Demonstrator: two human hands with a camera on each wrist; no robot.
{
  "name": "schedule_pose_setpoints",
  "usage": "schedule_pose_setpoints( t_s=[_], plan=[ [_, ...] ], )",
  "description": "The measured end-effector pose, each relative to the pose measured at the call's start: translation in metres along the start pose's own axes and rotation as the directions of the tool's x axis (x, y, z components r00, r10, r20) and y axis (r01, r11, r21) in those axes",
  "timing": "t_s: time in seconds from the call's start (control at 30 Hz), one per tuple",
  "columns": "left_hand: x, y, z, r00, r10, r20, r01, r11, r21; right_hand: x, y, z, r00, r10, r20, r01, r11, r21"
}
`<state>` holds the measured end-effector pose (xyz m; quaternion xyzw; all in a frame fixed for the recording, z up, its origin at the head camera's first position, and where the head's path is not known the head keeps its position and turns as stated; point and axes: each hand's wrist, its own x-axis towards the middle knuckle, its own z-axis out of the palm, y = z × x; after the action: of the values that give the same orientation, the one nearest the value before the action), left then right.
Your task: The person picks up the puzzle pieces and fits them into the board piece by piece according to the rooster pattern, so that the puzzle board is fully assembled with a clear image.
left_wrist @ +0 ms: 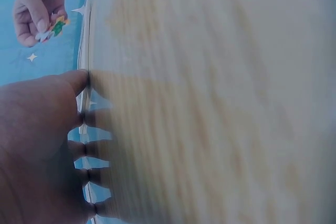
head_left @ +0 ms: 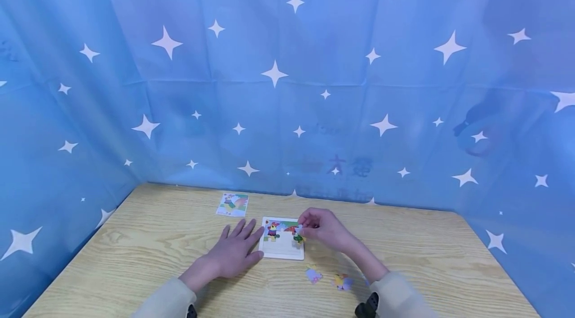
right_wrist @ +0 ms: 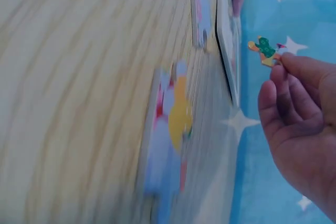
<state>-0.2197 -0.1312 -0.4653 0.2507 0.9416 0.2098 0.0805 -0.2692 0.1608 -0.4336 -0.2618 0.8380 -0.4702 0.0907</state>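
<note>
My right hand (head_left: 325,228) pinches a small jigsaw piece (right_wrist: 265,48) between thumb and forefinger, above the right side of a white puzzle tray (head_left: 284,257). Green, orange and white show on this piece. Several fitted pieces (head_left: 273,229), one with a colourful bird, fill the tray's upper part; its lower part is bare white. My left hand (head_left: 233,253) lies palm down on the table, fingers spread, its thumb and forefinger by the tray's left edge. In the left wrist view, the fingertips touch the tabletop.
Loose jigsaw pieces lie in front of the tray on the wooden table (head_left: 157,238), one lilac (head_left: 313,274) and one yellow and lilac (head_left: 343,282). Behind my left hand is a picture card (head_left: 232,204). A blue curtain (head_left: 287,108) with white stars hangs along the table's back edge.
</note>
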Motion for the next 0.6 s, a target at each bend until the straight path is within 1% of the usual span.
schedule_pose_setpoints(
  t_s=[0.17,0.3,0.6],
  plan=[
    [0.0,0.001,-0.002,1.0,-0.002,0.0,0.002,1.0,-0.004,0.008,-0.001,0.011,1.0,0.011,-0.019,-0.011,1.0,0.002],
    [0.0,0.001,0.0,1.0,-0.018,0.0,0.018,1.0,0.009,0.014,0.0,0.019,1.0,0.0,-0.012,0.001,1.0,0.016],
    [0.001,0.001,0.0,1.0,-0.016,-0.013,0.016,1.0,0.021,0.021,-0.002,0.03,1.0,-0.002,0.007,0.002,0.999,0.051]
  ],
)
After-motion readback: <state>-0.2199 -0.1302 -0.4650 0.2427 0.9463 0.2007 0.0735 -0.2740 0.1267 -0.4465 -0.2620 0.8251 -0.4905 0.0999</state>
